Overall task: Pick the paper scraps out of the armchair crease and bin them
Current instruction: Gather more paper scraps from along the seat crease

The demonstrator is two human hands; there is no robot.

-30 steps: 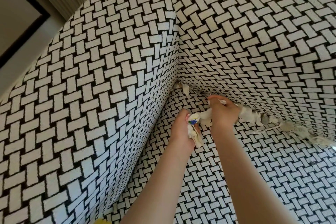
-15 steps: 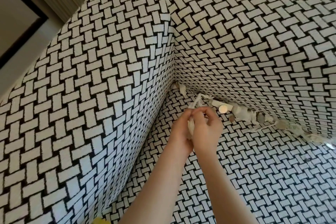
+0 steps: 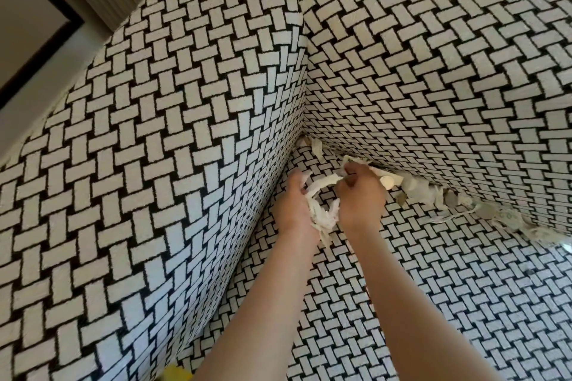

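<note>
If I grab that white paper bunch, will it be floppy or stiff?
Probably floppy: the paper bunch droops and curls out of the left hand. Likely very light, since it is thin torn strips. It may tear if tugged; its edges look ragged.

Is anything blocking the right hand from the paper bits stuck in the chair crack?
Nothing visible. The right hand is at the crease, and the paper scraps lie uncovered just beside it, wedged under the backrest.
</note>
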